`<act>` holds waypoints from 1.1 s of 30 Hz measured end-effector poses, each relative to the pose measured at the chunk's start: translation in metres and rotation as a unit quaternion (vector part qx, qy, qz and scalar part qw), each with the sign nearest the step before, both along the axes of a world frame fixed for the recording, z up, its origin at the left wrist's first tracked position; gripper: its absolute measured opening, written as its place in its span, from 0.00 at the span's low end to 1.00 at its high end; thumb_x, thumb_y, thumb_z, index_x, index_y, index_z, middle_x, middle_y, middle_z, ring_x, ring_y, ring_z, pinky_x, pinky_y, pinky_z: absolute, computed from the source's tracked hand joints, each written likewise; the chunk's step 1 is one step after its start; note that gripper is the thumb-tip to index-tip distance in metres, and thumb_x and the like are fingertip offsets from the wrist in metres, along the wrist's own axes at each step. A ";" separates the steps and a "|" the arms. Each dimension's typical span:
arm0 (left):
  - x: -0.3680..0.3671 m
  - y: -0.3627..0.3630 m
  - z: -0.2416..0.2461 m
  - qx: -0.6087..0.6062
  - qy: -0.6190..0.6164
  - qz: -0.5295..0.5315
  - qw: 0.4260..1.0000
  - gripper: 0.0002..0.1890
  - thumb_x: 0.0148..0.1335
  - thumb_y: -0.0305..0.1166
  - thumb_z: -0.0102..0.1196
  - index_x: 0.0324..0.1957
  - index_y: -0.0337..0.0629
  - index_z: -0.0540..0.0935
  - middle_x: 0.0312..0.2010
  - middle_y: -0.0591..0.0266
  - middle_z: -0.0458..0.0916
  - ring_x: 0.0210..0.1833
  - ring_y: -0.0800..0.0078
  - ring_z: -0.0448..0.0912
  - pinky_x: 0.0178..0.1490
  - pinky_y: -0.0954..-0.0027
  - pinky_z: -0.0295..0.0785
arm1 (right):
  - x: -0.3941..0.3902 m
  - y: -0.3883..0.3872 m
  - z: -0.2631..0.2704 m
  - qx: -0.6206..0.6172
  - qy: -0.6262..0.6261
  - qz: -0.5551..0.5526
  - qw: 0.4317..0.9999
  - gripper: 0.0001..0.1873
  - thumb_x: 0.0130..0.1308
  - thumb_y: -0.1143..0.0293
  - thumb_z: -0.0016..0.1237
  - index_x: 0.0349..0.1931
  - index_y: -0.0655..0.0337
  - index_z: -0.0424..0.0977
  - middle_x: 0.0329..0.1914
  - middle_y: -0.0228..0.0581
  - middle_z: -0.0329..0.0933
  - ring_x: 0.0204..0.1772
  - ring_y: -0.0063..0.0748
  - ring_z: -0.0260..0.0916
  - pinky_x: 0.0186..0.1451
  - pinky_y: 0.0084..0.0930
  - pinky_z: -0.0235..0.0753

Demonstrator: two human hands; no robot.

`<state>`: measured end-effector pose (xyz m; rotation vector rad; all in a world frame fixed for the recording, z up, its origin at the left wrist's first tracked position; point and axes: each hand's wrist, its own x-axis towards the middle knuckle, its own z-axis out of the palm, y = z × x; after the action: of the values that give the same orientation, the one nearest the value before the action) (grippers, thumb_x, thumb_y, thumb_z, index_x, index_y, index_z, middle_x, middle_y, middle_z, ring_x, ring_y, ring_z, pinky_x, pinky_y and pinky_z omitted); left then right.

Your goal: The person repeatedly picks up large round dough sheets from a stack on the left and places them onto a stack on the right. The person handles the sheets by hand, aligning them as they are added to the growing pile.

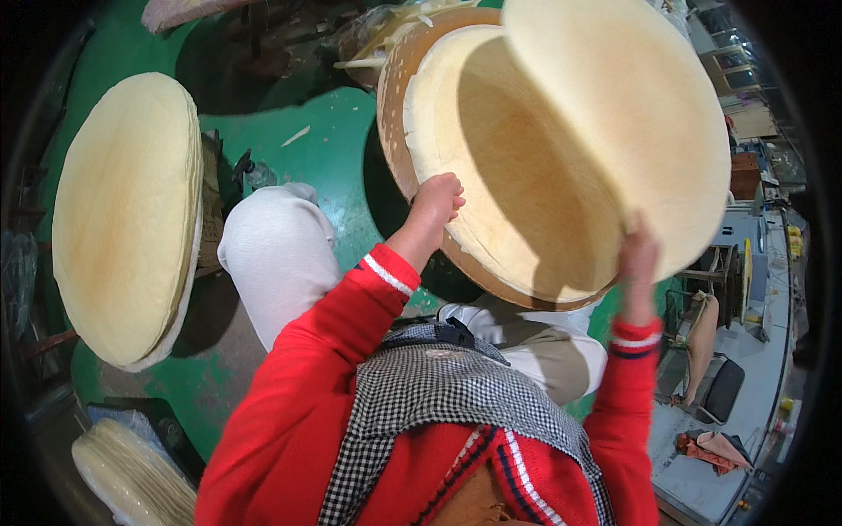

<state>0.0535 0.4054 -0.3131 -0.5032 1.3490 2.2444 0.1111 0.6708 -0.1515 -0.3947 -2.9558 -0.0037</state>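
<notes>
A large round cream sheet (631, 125) is raised and tilted at the upper right, and my right hand (638, 253), slightly blurred, grips its near edge. Below it lies another round cream sheet (431, 128), partly in the raised one's shadow. This lower sheet rests on a brown round support (393, 121) with pale specks along its rim. My left hand (437, 200) is at the left edge of the lower sheet with its fingers curled in. Whether those fingers pinch the edge is hidden.
To the left stands a stack of round cream sheets (125, 217); a plastic-wrapped stack (131, 470) sits at lower left. A spray bottle (258, 174) stands on the green floor (296, 141) beyond my knee. At right are a chair (720, 388) and cloths (714, 450).
</notes>
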 end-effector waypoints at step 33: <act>0.008 0.019 -0.016 0.203 0.024 -0.083 0.975 0.31 0.66 0.29 0.40 0.67 0.36 0.43 0.58 0.38 0.63 0.60 0.55 0.67 0.62 0.65 0.63 | -0.040 0.006 -0.066 -0.509 -0.212 0.034 0.833 0.13 0.61 0.65 0.47 0.37 0.67 0.76 0.27 0.29 0.74 0.28 0.21 0.68 0.32 0.21 0.69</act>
<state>0.0618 0.4247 -0.3290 -0.1856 0.8774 2.3174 0.0707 0.6769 -0.2179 -0.4259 -3.0844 1.7384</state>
